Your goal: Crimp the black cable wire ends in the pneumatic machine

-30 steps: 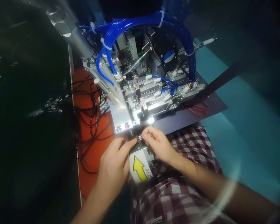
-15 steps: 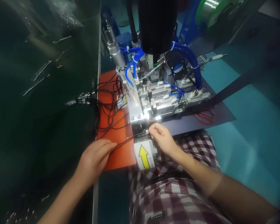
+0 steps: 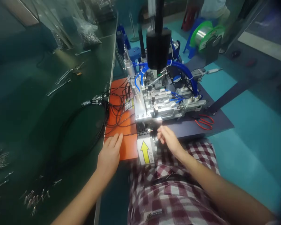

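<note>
A thin black cable (image 3: 131,134) runs across the orange plate (image 3: 128,150) to the front of the machine. Its metal-tipped end (image 3: 150,130) rests there above a white label with a yellow arrow (image 3: 145,152). My left hand (image 3: 109,153) lies on the orange plate with its fingers stretched out by the cable, apparently touching it. Just right of the cable's end is my right hand (image 3: 170,140), its fingers loosely bent and apart, with nothing visible in them. Metal slides and blue air tubes (image 3: 184,68) make up the machine (image 3: 166,109) behind.
More black cables (image 3: 105,117) spread over the orange plate and the dark table (image 3: 79,147) on the left. Red-handled scissors (image 3: 204,122) lie on the machine's base at right. A black cylinder (image 3: 158,48) hangs above the machine. Farther back are a green wire spool (image 3: 202,34) and a person (image 3: 214,12).
My left hand slid left along the cable, then settled on the orange plate. My right hand has let go of the cable's end and drawn right. The camera view has tilted up, showing more background.
</note>
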Tool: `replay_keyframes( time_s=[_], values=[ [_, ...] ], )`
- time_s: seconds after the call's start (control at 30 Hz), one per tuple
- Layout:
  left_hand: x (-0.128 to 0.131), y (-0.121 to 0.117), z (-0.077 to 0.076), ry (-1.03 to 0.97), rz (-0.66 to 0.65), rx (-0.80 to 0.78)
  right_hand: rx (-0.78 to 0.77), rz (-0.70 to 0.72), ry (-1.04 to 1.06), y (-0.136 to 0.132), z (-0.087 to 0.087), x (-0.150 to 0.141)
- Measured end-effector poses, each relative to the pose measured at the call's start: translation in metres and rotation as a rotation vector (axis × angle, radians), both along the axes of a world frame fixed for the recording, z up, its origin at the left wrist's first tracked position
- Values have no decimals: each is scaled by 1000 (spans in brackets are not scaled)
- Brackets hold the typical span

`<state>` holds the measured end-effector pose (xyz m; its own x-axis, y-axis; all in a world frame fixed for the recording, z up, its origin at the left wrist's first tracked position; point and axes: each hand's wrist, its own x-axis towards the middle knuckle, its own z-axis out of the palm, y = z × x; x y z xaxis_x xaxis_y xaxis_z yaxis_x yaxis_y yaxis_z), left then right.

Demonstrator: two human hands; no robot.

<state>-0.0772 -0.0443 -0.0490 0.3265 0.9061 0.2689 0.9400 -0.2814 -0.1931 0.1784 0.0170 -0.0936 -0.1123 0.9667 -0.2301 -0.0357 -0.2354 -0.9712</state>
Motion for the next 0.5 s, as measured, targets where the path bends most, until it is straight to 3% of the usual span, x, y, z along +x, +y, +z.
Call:
replay_keyframes(
  time_s=[0.13,0.27,0.37,0.5],
  values=[
    [-12,20,2,-90,-38,-29,-71,-40,-56,-28,-17,27],
    [-21,61,4,-182,-48,-62,-132,-11,-91,-50,-31,38],
    [-23,87,2,-239,-28,-70,-146,21,-100,-58,-33,39],
    [-20,97,0,-272,-18,-73,-155,56,-98,-63,-28,44]
  ],
)
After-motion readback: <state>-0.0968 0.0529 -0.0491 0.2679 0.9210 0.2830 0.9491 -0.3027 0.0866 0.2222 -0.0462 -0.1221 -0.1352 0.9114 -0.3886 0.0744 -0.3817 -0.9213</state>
